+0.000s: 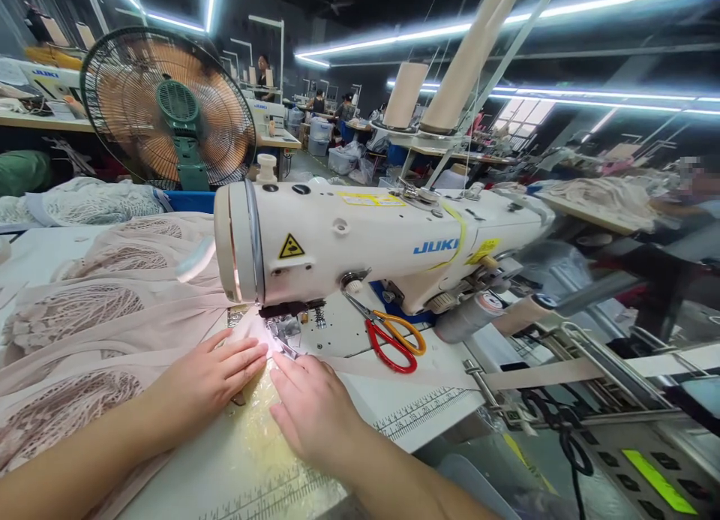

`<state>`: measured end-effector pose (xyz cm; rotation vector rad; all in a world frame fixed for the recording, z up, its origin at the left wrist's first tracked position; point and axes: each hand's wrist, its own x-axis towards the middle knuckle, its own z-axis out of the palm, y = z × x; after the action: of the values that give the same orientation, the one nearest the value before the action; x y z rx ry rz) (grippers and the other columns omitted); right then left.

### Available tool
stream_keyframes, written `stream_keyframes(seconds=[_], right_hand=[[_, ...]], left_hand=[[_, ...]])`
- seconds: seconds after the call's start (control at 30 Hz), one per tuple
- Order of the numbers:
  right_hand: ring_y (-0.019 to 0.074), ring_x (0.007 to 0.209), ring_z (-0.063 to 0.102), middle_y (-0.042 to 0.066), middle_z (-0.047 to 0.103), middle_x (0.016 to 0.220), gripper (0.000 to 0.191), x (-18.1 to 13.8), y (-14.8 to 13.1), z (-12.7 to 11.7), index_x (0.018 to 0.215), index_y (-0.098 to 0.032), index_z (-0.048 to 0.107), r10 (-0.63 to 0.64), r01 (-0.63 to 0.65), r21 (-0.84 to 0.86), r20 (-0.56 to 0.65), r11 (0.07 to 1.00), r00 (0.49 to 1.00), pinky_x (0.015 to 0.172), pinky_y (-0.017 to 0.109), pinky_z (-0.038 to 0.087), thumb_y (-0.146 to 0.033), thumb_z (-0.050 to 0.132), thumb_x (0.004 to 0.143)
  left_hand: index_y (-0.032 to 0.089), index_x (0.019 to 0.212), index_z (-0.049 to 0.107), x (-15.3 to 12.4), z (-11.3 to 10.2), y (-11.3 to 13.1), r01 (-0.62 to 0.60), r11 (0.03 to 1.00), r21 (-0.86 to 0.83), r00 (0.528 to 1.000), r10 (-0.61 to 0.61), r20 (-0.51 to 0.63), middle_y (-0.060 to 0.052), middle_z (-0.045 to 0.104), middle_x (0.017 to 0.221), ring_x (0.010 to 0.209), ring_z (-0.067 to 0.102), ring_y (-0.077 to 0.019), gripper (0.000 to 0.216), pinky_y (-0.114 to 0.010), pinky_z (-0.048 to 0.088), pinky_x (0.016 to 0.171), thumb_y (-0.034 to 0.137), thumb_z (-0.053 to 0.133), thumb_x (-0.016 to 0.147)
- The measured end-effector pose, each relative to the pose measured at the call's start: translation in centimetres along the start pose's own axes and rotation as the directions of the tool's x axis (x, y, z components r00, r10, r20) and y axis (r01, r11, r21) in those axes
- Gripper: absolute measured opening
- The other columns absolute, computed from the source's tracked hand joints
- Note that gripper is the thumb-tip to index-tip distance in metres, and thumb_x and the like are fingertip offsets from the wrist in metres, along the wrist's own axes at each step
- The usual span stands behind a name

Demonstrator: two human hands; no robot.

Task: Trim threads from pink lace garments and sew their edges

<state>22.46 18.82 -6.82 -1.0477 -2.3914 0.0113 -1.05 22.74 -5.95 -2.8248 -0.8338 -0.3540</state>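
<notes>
Pale pink fabric point(253, 329) lies under the needle area of a white JUKI sewing machine point(337, 235), lit by its lamp. My left hand point(217, 374) rests on this fabric with fingers stretched out, left of the presser area. My right hand point(315, 404) is just to its right, index finger extended toward a small metal guide point(288, 347) and thumb apart from it; its other fingers are partly hidden. A pale band point(540, 374) runs in from the right toward my right hand. Scissors point(397, 340) with red and orange handles lie on the machine bed.
Pale pink lace garments point(106, 317) are heaped left of the machine. A large fan point(177, 107) stands behind them. Thread cones point(405, 92) rise above the machine, and a grey thread spool point(469, 317) sits right. Printed ruler marks point(419, 415) line the table's front. People work farther back.
</notes>
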Motion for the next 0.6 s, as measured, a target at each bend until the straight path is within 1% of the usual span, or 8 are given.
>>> stream_keyframes(seconds=[0.1, 0.17, 0.27, 0.4, 0.47, 0.53, 0.57, 0.6], right_hand=[[0.0243, 0.088, 0.054, 0.011, 0.063, 0.124, 0.033, 0.0, 0.0, 0.0, 0.115, -0.013, 0.06, -0.007, 0.007, 0.001, -0.012, 1.0, 1.0, 0.078, 0.038, 0.046, -0.03, 0.054, 0.087], [0.0246, 0.088, 0.054, 0.011, 0.063, 0.124, 0.033, 0.0, 0.0, 0.0, 0.114, -0.013, 0.06, -0.004, 0.004, -0.005, -0.014, 1.0, 1.0, 0.078, 0.038, 0.047, -0.03, 0.053, 0.087], [0.0248, 0.088, 0.054, 0.011, 0.063, 0.123, 0.033, -0.1, -0.1, 0.0, 0.114, -0.013, 0.06, 0.004, -0.004, -0.003, 0.001, 1.0, 1.0, 0.078, 0.038, 0.047, -0.03, 0.053, 0.087], [0.0248, 0.088, 0.054, 0.012, 0.063, 0.123, 0.032, 0.1, 0.0, 0.1, 0.114, -0.013, 0.059, 0.002, -0.002, 0.008, 0.002, 1.0, 1.0, 0.08, 0.039, 0.048, -0.029, 0.054, 0.087], [0.0247, 0.089, 0.055, 0.011, 0.062, 0.124, 0.032, 0.4, 0.1, 0.0, 0.114, -0.013, 0.059, 0.008, -0.008, 0.013, 0.005, 1.0, 1.0, 0.081, 0.039, 0.048, -0.029, 0.054, 0.086], [0.0248, 0.091, 0.055, 0.012, 0.062, 0.125, 0.033, 0.4, 0.1, -0.4, 0.115, -0.012, 0.059, 0.01, -0.01, 0.028, 0.006, 1.0, 1.0, 0.083, 0.039, 0.049, -0.029, 0.053, 0.087], [0.0252, 0.094, 0.056, 0.012, 0.061, 0.126, 0.033, 0.2, 0.1, -0.7, 0.115, -0.012, 0.059, 0.0, 0.0, 0.044, 0.004, 0.999, 1.0, 0.085, 0.04, 0.049, -0.028, 0.051, 0.088], [0.0255, 0.097, 0.056, 0.013, 0.061, 0.126, 0.033, -0.4, 0.0, -1.1, 0.116, -0.012, 0.059, -0.017, 0.016, 0.076, 0.008, 0.997, 1.0, 0.087, 0.041, 0.048, -0.028, 0.05, 0.088]], left_hand=[[0.026, 0.137, 0.048, 0.1, -0.2, -0.8, -0.02, 0.999, 0.025, 0.999, 0.02, 0.028, 0.001, 0.053, 0.141, 0.131, 0.047, -0.0166, 0.052, -0.038, 0.015, 0.119, 0.007, 0.037, 0.09], [0.026, 0.139, 0.046, 0.1, -0.1, -1.2, -0.011, 1.0, 0.02, 0.999, 0.01, 0.051, 0.001, 0.052, 0.141, 0.132, 0.045, -0.0167, 0.055, -0.039, 0.017, 0.118, 0.005, 0.035, 0.089], [0.027, 0.137, 0.048, 0.1, 0.1, -1.8, 0.037, 0.999, 0.005, 0.996, -0.038, 0.078, 0.001, 0.053, 0.141, 0.132, 0.045, -0.0177, 0.054, -0.042, 0.019, 0.118, 0.007, 0.035, 0.089], [0.025, 0.135, 0.05, 0.8, 0.0, -2.9, 0.011, 0.999, 0.051, 0.993, -0.017, 0.118, -0.001, 0.053, 0.141, 0.13, 0.047, -0.0203, 0.053, -0.045, 0.023, 0.115, 0.006, 0.036, 0.088], [0.026, 0.135, 0.051, 1.4, -0.6, -3.0, -0.007, 0.997, 0.075, 0.993, -0.002, 0.119, -0.002, 0.054, 0.141, 0.127, 0.05, -0.0226, 0.054, -0.048, 0.026, 0.113, 0.005, 0.036, 0.087], [0.026, 0.132, 0.054, 1.7, -1.7, -2.5, 0.005, 0.995, 0.099, 0.996, -0.014, 0.086, -0.006, 0.055, 0.139, 0.124, 0.052, -0.0272, 0.051, -0.053, 0.031, 0.108, 0.008, 0.039, 0.087], [0.024, 0.129, 0.056, 1.5, -2.5, -1.9, 0.049, 0.992, 0.115, 0.997, -0.056, 0.06, -0.008, 0.058, 0.135, 0.121, 0.054, -0.0292, 0.047, -0.053, 0.036, 0.104, 0.01, 0.039, 0.087], [0.021, 0.125, 0.059, 1.0, -3.3, -1.2, 0.116, 0.986, 0.119, 0.992, -0.12, 0.028, -0.011, 0.062, 0.128, 0.114, 0.058, -0.0301, 0.043, -0.05, 0.042, 0.097, 0.013, 0.039, 0.088]])
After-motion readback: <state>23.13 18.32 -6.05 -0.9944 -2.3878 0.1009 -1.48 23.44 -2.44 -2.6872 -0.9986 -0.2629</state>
